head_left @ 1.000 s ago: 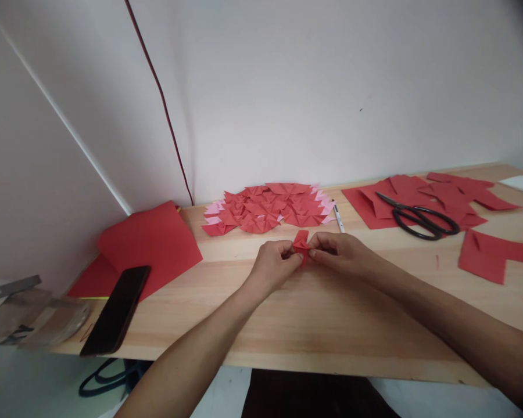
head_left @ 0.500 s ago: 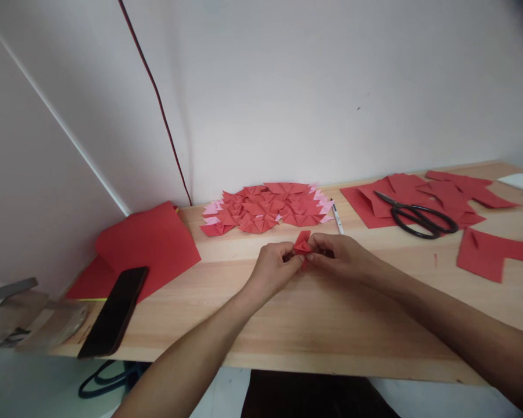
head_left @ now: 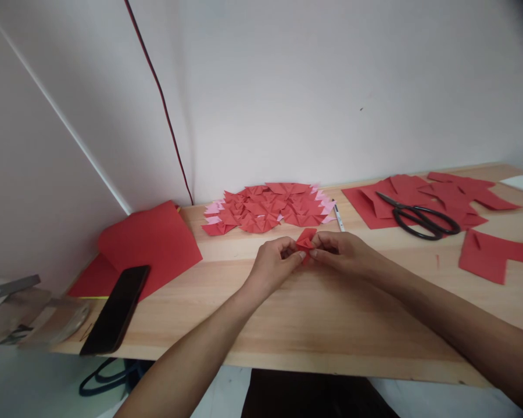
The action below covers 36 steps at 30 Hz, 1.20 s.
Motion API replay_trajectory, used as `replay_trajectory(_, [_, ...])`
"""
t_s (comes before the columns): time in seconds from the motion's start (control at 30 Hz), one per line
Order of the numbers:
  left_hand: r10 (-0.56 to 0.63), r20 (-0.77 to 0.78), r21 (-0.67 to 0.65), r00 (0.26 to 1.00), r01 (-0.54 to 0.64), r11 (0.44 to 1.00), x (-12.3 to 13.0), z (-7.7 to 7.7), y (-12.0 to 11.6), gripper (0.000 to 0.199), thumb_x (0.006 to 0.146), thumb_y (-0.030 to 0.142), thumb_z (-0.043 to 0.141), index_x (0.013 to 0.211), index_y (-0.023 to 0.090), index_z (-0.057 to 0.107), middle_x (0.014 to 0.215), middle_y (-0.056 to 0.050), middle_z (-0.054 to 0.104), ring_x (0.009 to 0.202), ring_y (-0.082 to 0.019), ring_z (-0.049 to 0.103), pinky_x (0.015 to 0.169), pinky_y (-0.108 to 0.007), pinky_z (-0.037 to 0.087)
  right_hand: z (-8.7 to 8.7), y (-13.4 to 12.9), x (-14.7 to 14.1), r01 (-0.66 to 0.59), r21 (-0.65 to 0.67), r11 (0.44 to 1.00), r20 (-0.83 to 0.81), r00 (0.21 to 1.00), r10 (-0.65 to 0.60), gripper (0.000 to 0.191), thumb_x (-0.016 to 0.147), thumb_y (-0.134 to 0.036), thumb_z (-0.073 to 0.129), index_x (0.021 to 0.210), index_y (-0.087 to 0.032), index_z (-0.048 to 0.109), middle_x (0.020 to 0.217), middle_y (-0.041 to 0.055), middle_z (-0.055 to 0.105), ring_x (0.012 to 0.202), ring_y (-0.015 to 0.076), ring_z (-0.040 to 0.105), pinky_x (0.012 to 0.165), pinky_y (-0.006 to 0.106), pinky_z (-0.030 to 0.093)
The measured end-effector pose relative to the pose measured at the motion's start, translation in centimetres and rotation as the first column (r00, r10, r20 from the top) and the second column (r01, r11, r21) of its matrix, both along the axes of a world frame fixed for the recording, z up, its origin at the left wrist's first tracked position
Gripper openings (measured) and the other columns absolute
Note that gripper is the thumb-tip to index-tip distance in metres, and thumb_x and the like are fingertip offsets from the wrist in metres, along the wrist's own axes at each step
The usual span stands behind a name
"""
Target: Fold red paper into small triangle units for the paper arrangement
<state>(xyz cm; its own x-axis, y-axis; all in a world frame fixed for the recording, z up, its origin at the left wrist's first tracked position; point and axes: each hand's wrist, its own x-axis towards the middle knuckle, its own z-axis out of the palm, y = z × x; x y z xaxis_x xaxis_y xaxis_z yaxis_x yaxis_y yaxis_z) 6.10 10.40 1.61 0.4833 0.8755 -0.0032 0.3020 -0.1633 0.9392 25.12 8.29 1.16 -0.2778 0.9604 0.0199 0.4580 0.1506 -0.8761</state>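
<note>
A small folded red paper piece (head_left: 305,241) is held just above the middle of the wooden table (head_left: 261,325). My left hand (head_left: 273,260) pinches its left side between thumb and fingers. On the right side, my right hand (head_left: 340,251) grips it the same way, with the fingertips partly hidden. Behind the hands lies a spread of folded red and pink paper pieces (head_left: 265,208), overlapping in rows. A white pen (head_left: 338,217) is beside that spread.
Large red sheets (head_left: 157,244) and a black phone (head_left: 115,310) lie at the left, near a clear container (head_left: 56,322). Black-handled scissors (head_left: 422,220) rest on red paper at the right. A cut red piece (head_left: 483,258) is nearer the right edge.
The view has shifted slightly. The small red piece is tilted a little differently between the fingers, and more of its top shows. Both hands still hold it.
</note>
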Motion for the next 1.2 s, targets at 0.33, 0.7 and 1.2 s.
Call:
replay_trajectory(0.33, [0.071, 0.182, -0.187, 0.981, -0.036, 0.982, 0.1, 0.4, 0.0, 0.012, 0.073, 0.024, 0.061, 0.071, 0.013, 0.061, 0.057, 0.001, 0.057, 0.047, -0.006, 0.043, 0.049, -0.020, 0.033, -0.3, -0.1, 0.1, -0.054, 0.006, 0.999, 0.001, 0.999, 0.054, 0.014, 0.082, -0.032, 0.052, 0.076, -0.020, 0.050, 0.068, -0.0020, 0.053, 0.061, 0.0125, 0.046, 0.055, 0.026, 0.033])
replay_trajectory(0.7, [0.077, 0.057, -0.017, 0.995, -0.076, 0.997, 0.3, 0.2, -0.3, 0.012, 0.074, 0.024, 0.057, 0.074, 0.014, 0.063, 0.065, 0.000, 0.061, 0.057, -0.010, 0.052, 0.055, -0.020, 0.037, 0.4, -0.6, -0.8, 0.049, 0.060, 0.997, 0.053, 0.997, -0.053, 0.016, 0.081, -0.033, 0.051, 0.070, -0.021, 0.050, 0.067, -0.0028, 0.052, 0.062, 0.0132, 0.047, 0.055, 0.026, 0.033])
replay_trajectory(1.2, [0.046, 0.090, -0.135, 0.995, -0.033, 0.990, -0.1, 0.4, 0.2, 0.019, 0.075, 0.027, 0.057, 0.061, 0.015, 0.054, 0.053, 0.002, 0.053, 0.047, -0.007, 0.044, 0.049, -0.021, 0.031, 0.4, -0.5, -0.6, 0.010, 0.049, 0.999, -0.045, 0.999, -0.008, 0.015, 0.087, -0.035, 0.049, 0.082, -0.021, 0.054, 0.075, -0.0014, 0.056, 0.069, 0.0147, 0.052, 0.062, 0.028, 0.039])
